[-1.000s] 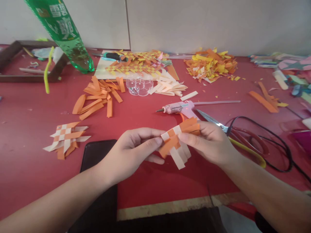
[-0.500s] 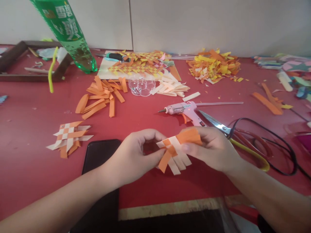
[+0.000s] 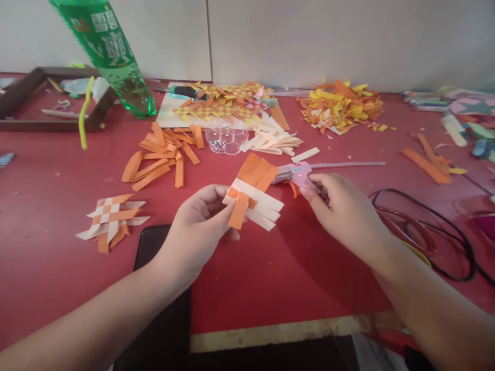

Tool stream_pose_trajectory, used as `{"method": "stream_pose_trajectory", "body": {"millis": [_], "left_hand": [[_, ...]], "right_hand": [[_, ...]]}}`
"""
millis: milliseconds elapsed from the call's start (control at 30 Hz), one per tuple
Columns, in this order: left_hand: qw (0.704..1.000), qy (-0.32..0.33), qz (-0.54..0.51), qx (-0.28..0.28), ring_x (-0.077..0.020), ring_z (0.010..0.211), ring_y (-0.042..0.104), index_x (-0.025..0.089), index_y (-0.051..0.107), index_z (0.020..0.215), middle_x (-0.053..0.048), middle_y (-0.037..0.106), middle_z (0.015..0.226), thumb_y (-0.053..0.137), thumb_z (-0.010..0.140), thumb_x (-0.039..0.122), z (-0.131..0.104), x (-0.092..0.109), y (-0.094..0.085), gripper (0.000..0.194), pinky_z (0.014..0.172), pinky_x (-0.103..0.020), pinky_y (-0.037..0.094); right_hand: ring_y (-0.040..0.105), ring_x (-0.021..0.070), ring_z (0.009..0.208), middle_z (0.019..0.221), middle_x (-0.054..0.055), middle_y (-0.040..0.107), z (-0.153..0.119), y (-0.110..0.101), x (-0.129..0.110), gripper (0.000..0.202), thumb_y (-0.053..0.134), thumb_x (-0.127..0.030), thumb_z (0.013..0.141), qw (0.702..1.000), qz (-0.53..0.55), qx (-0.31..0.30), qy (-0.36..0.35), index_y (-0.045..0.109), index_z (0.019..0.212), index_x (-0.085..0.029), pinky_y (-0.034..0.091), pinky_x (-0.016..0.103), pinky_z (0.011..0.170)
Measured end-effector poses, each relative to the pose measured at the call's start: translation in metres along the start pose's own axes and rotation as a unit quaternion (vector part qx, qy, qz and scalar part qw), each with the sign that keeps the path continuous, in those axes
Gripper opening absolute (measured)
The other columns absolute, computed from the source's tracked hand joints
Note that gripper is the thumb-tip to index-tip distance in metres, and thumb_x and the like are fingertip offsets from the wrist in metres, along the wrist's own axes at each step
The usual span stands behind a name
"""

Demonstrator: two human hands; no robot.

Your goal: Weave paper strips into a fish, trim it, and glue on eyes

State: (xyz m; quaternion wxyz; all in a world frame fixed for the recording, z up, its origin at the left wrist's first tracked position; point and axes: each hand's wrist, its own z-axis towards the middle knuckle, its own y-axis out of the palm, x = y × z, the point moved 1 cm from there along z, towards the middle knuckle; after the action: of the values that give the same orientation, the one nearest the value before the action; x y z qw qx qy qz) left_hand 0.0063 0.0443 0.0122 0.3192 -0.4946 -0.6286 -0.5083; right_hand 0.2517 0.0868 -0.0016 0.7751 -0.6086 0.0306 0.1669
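My left hand (image 3: 201, 226) pinches a woven piece of orange and cream paper strips (image 3: 253, 196) by its left corner, above the red table. Its loose strips fan out up and to the right. My right hand (image 3: 340, 211) is closed round the handle of a pink glue gun (image 3: 299, 175), whose nozzle is hidden behind the woven piece. Left of my left hand, a second woven orange and cream piece (image 3: 110, 216) lies on the table. Orange strips (image 3: 158, 157) and cream strips (image 3: 274, 139) lie in piles beyond my hands.
A green bottle (image 3: 116, 62) stands at the back left beside a dark frame (image 3: 50, 125). Paper scraps (image 3: 340, 105) are heaped at the back. A clear bead tray (image 3: 228, 140) sits mid-table. Black cable (image 3: 469, 247) and scissors' handles (image 3: 410, 226) lie right; a black phone (image 3: 152, 247) is under my left arm.
My right hand has let go of the woven piece and taken hold of the glue gun. My left hand has moved up and left with the piece, turning it.
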Motion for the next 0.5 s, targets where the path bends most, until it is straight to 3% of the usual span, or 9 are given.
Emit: {"method": "stream_pose_trajectory", "body": {"millis": [233, 367, 433, 500], "left_hand": [[1.0, -0.001, -0.024, 0.019, -0.0066, 0.068, 0.065, 0.02, 0.066, 0.077, 0.004, 0.07, 0.076, 0.076, 0.076, 0.016, 0.001, 0.001, -0.002, 0.011, 0.063, -0.014, 0.053], [0.998, 0.011, -0.044, 0.033, -0.0079, 0.068, 0.066, 0.019, 0.067, 0.077, 0.004, 0.07, 0.073, 0.074, 0.079, 0.017, 0.001, 0.003, -0.001, 0.008, 0.063, -0.016, 0.053], [0.998, 0.011, -0.046, 0.04, -0.0082, 0.067, 0.066, 0.019, 0.067, 0.078, 0.004, 0.069, 0.071, 0.073, 0.08, 0.018, 0.001, 0.003, -0.001, 0.006, 0.062, -0.016, 0.054], [0.998, 0.017, -0.04, 0.043, -0.0081, 0.067, 0.066, 0.019, 0.068, 0.079, 0.003, 0.069, 0.071, 0.072, 0.081, 0.021, 0.002, 0.003, -0.001, 0.005, 0.062, -0.016, 0.053]], "right_hand": [[0.066, 0.0244, 0.095, 0.109, 0.014, 0.065, -0.003, -0.012, -0.008, 0.037, 0.06, -0.037, 0.086, 0.977, 0.141, 0.136, 0.088, 0.063, 0.116, -0.017, 0.054, 0.039, 0.081], [0.068, 0.0238, 0.091, 0.105, 0.01, 0.072, -0.002, -0.019, -0.014, 0.043, 0.068, -0.042, 0.078, 0.948, 0.256, 0.087, 0.169, 0.065, 0.115, -0.02, 0.054, 0.041, 0.083], [0.069, 0.0208, 0.077, 0.091, 0.006, 0.074, -0.002, -0.02, -0.015, 0.037, 0.072, -0.044, 0.075, 0.934, 0.286, 0.066, 0.202, 0.069, 0.104, -0.021, 0.056, 0.035, 0.07], [0.066, 0.018, 0.063, 0.075, 0.005, 0.072, -0.003, -0.021, -0.012, 0.03, 0.075, -0.044, 0.073, 0.931, 0.287, 0.084, 0.209, 0.071, 0.087, -0.018, 0.053, 0.03, 0.056]]}}
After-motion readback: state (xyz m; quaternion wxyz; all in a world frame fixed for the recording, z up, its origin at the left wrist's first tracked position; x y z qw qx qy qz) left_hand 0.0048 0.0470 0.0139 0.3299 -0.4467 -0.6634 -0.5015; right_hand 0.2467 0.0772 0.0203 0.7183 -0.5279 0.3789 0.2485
